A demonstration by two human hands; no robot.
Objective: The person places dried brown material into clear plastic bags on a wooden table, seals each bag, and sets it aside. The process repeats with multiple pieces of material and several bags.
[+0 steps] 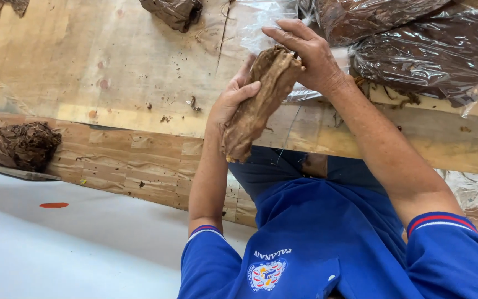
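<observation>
Brown tobacco-leaf bundle [258, 102] held above the wooden counter [112, 66], long axis slanting upper-right to lower-left, left hand [233, 99] curled around its middle, right hand [311, 55] pinching its upper end.

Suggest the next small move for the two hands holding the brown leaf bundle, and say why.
Probably slide the right hand down the leaf bundle to press it tighter. That hand grips only the top end, the left hand cups the middle from the side, and the lower end hangs ragged and unsupported past the edge of the wooden table.
</observation>
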